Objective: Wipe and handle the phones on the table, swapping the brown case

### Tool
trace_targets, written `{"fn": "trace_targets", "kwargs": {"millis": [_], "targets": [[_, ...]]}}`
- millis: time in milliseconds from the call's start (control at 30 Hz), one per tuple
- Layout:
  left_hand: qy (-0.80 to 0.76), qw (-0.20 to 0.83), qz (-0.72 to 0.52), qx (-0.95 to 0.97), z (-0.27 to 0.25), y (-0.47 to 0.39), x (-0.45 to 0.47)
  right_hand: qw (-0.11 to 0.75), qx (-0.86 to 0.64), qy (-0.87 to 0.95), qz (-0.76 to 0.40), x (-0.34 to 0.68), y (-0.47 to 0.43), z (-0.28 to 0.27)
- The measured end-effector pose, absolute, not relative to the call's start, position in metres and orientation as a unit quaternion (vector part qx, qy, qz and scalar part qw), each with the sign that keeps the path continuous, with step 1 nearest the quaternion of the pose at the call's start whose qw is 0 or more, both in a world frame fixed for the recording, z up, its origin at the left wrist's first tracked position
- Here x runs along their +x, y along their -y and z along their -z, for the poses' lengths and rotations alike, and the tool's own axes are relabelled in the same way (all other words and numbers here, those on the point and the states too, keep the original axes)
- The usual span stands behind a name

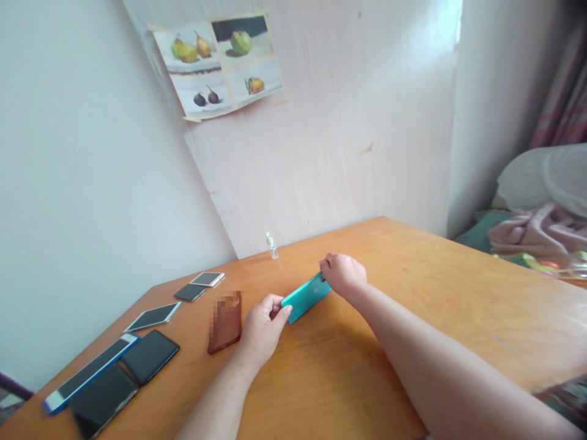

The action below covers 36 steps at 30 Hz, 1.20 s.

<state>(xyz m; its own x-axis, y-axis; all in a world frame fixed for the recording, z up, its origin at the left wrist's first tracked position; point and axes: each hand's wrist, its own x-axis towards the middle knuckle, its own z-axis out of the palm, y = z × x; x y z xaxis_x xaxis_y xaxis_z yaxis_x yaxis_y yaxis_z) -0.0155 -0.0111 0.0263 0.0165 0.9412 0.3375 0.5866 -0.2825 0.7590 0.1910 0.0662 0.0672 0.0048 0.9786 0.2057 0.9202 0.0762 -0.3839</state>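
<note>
A teal smartphone [306,297] is held up on its long edge just over the table, its shiny back and camera corner facing me. My left hand [263,327] pinches its left end between thumb and fingers. At the right end my right hand [343,273] is closed round the corner beside the camera, fingers curled and partly hidden. To the left of my left hand a brown phone case [226,324] lies on the table, part of it blurred out by pixels.
Several phones lie along the left of the wooden table [458,293], among them a blue-edged one [92,374] and a black one [151,356]. A small spray bottle [272,247] stands by the back board. Fruit paintings [224,70] hang above; bedding [541,229] is at right.
</note>
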Motion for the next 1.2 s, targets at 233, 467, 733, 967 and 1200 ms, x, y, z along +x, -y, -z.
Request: {"fn": "trace_targets", "kwargs": {"millis": [233, 467, 733, 967, 1200], "targets": [[-0.568, 0.191, -0.404, 0.691, -0.029, 0.012, -0.016, 0.236, -0.536, 0.809, -0.044, 0.146, -0.027, -0.057], [-0.567, 0.192, -0.411, 0.688, -0.027, 0.012, -0.015, 0.215, -0.67, 0.708, -0.068, 0.187, -0.063, -0.066], [-0.562, 0.185, -0.412, 0.693, -0.028, 0.012, -0.015, 0.227, -0.579, 0.782, -0.048, 0.155, -0.032, -0.06], [-0.56, 0.18, -0.405, 0.7, -0.026, 0.011, -0.017, 0.226, -0.585, 0.778, -0.042, 0.16, -0.04, -0.059], [-0.562, 0.187, -0.407, 0.695, -0.025, 0.011, -0.016, 0.229, -0.635, 0.736, -0.049, 0.174, -0.052, -0.062]]}}
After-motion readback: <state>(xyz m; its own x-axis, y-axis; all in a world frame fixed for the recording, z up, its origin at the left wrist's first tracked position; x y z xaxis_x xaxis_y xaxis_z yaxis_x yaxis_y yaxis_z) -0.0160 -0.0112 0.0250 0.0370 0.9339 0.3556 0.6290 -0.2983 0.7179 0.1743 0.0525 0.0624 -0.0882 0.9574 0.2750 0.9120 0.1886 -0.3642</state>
